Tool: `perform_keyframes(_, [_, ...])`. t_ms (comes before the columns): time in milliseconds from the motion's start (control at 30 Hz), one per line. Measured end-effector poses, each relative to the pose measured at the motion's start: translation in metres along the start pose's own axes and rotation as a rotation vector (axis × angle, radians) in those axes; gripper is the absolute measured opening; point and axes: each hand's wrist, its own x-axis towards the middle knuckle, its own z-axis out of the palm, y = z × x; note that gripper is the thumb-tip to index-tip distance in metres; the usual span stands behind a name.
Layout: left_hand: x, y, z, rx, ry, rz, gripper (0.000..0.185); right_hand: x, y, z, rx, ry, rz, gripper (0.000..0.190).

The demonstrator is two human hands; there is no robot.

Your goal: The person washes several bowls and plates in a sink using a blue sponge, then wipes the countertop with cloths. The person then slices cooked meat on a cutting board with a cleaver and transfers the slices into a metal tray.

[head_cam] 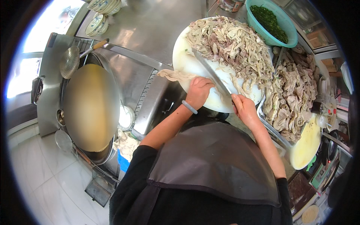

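Note:
A long knife (pixel 212 73) lies across the round white cutting board (pixel 182 60), its handle in my right hand (pixel 245 108) near the board's front edge. Just left of the blade, my left hand (pixel 200 91), with a pale bangle at the wrist, is closed on a strip of pale meat, perhaps tripe (pixel 175 75). Part of that strip sticks out past the board's left edge. Behind the blade, a large heap of sliced pale and pinkish meat (pixel 230 42) covers the back and right of the board. My fingertips are partly hidden.
A metal tray (pixel 263 112) of larger meat pieces (pixel 292 95) stands on the right. Chopped greens (pixel 268 24) fill a turquoise basket (pixel 294 38) behind it. At left are a large pot (pixel 111 70), its contents blurred, and a perforated ladle (pixel 69 62). Bowls (pixel 97 25) stand at the back left.

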Motion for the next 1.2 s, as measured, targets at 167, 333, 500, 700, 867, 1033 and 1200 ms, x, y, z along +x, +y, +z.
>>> perform_keyframes(167, [-0.002,-0.006,-0.009,0.107,0.016,-0.078,0.020,-0.010,-0.010,-0.003,-0.194,-0.046,-0.056,0.048])
perform_keyframes(333, [-0.001,-0.013,-0.018,0.054,-0.067,-0.011,0.020,0.019,-0.020,0.017,-0.025,-0.045,-0.073,0.049])
perform_keyframes(500, [-0.008,-0.028,-0.035,0.140,0.079,-0.136,0.020,0.012,-0.024,0.022,-0.129,-0.037,-0.099,0.051])
perform_keyframes(700, [0.000,-0.050,-0.046,0.028,-0.074,-0.043,0.019,0.031,-0.042,0.034,0.015,-0.061,-0.068,0.051])
perform_keyframes(867, [0.001,-0.066,-0.057,0.072,0.047,0.032,0.015,0.021,-0.027,0.041,0.098,-0.132,-0.026,0.047])
perform_keyframes(1033, [0.010,-0.064,-0.037,0.044,-0.008,-0.081,0.013,0.018,-0.011,0.017,0.258,-0.119,0.100,0.045])
perform_keyframes(1200, [0.019,-0.017,0.008,-0.040,-0.043,0.023,0.014,-0.014,0.019,-0.028,0.232,0.040,0.157,0.048])
